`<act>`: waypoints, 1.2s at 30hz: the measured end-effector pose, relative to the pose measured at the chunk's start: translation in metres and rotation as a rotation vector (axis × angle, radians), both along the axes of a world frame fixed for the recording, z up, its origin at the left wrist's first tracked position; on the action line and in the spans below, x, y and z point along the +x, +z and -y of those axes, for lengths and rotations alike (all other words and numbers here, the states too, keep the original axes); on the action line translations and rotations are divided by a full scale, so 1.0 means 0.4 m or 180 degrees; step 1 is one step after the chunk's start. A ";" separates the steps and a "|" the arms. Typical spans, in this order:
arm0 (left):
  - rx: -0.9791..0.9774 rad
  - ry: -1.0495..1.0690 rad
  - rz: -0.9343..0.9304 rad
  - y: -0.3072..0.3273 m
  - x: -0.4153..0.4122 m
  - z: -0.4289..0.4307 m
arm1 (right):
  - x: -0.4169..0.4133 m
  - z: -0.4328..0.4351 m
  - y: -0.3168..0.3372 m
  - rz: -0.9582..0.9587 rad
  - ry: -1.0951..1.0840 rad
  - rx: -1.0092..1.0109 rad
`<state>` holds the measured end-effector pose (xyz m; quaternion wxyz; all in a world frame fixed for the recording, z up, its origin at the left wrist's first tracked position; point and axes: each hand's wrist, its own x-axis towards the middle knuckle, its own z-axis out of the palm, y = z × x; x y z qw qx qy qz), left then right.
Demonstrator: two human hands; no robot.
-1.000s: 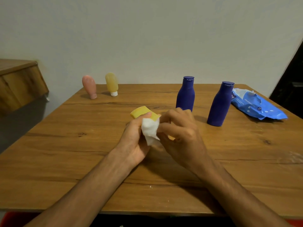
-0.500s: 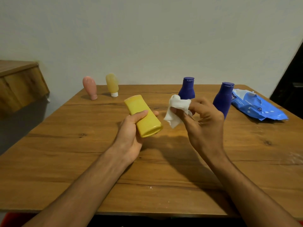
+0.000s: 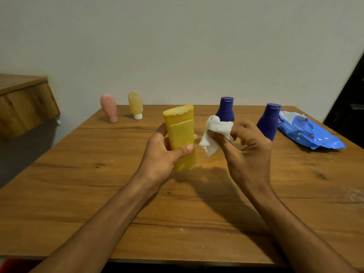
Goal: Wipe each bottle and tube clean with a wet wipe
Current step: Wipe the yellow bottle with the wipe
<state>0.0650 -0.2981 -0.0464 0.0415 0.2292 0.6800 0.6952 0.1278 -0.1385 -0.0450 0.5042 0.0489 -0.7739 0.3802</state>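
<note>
Yellow tube (image 3: pixel 181 137) upright in left hand (image 3: pixel 163 154) grip above the tabletop (image 3: pixel 78 184), right hand (image 3: pixel 246 150) pinching wet wipe (image 3: pixel 215 133) just beside it. Likely mid-job: pink tube (image 3: pixel 109 107), small yellow bottle (image 3: pixel 135 104), two blue bottles (image 3: pixel 225 109) standing, state unclear.

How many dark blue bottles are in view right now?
2. One dark blue bottle stands behind the wet wipe, partly hidden by it; the other stands behind the right hand, beside the blue wipes pack.
</note>
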 end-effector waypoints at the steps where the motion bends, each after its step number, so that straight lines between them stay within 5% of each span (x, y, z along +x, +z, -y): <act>1: -0.0096 0.0004 -0.0079 0.003 0.001 0.001 | 0.001 0.002 0.002 -0.0007 0.0036 -0.0056; 19: -0.0534 -0.0155 -0.0358 -0.030 -0.013 0.016 | 0.025 0.026 0.036 -0.0015 0.0505 -0.0227; 26: -0.1039 0.0094 -0.1126 -0.046 -0.007 0.010 | 0.023 0.039 0.020 -0.0046 0.0374 0.0826; 36: -0.1210 0.0240 -0.1085 -0.047 -0.004 0.015 | 0.011 0.031 0.016 0.0046 0.0525 0.0699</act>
